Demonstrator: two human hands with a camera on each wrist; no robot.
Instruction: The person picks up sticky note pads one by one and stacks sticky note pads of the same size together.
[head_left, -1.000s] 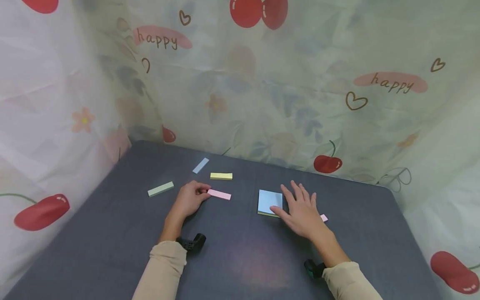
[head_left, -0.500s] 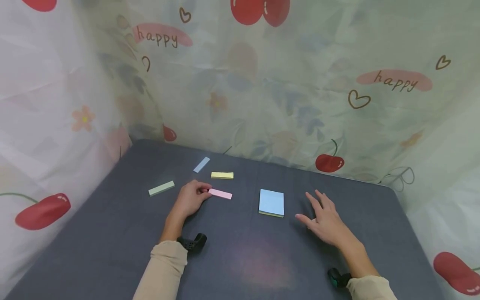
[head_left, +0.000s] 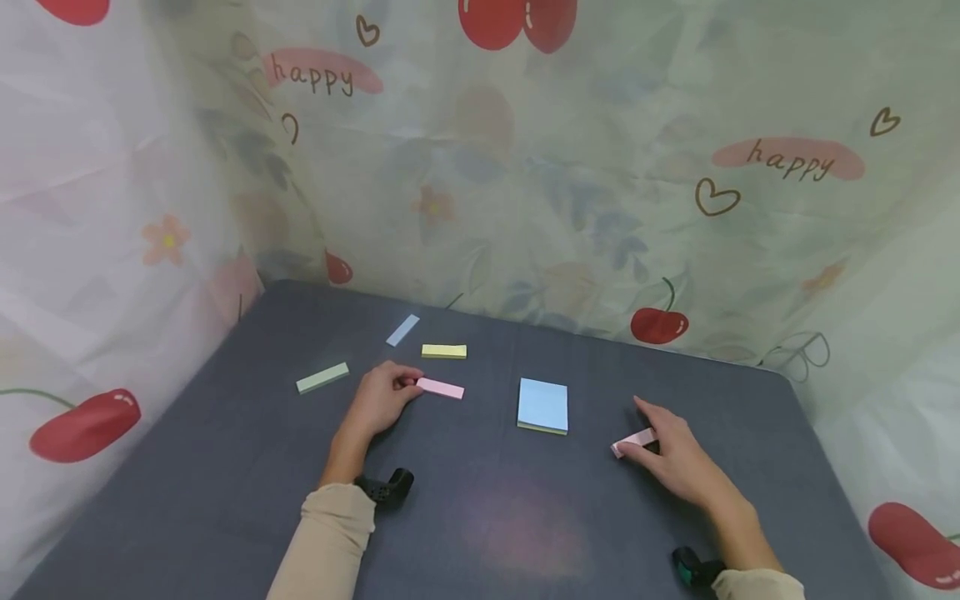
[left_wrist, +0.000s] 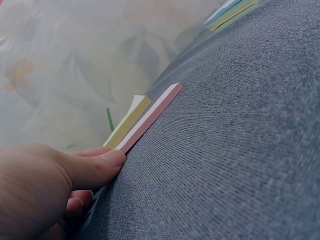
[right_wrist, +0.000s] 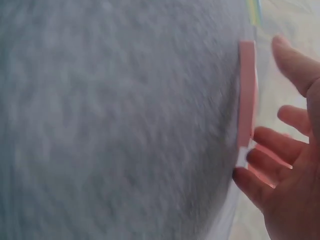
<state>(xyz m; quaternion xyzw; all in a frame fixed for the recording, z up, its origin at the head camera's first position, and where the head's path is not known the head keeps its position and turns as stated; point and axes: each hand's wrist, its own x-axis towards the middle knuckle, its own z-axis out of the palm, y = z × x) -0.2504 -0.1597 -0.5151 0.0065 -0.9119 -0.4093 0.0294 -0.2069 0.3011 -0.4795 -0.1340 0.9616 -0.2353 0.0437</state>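
High head view; right-wrist close-up, seemingly sideways

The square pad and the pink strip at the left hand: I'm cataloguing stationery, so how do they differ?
The square pad is broad, while the pink strip is long and narrow. The square pad has a light-blue top with yellow below; the pink strip shows neither colour. The left hand pinches one end of the pink strip, while neither hand touches the square pad. Both lie on the dark grey tabletop.
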